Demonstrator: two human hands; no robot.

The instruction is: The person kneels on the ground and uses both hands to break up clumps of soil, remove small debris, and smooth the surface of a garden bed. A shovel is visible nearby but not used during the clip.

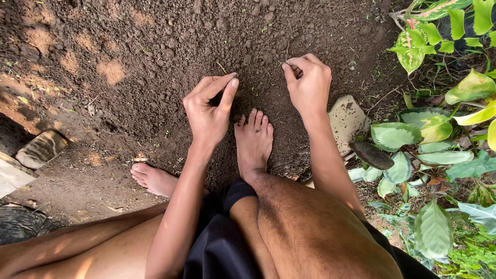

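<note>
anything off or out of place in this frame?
Nothing stands out. Both hands, left and right, pinch at loose soil; flat stones lie half-buried by the plants.

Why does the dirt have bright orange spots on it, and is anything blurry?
Head view: sun patches dapple the soil at upper left, the rest lies in soft shade; both hands, left hand and right hand, look sharp; the leaves at right are bright, without glare; edges bend slightly from the wide lens.
</note>
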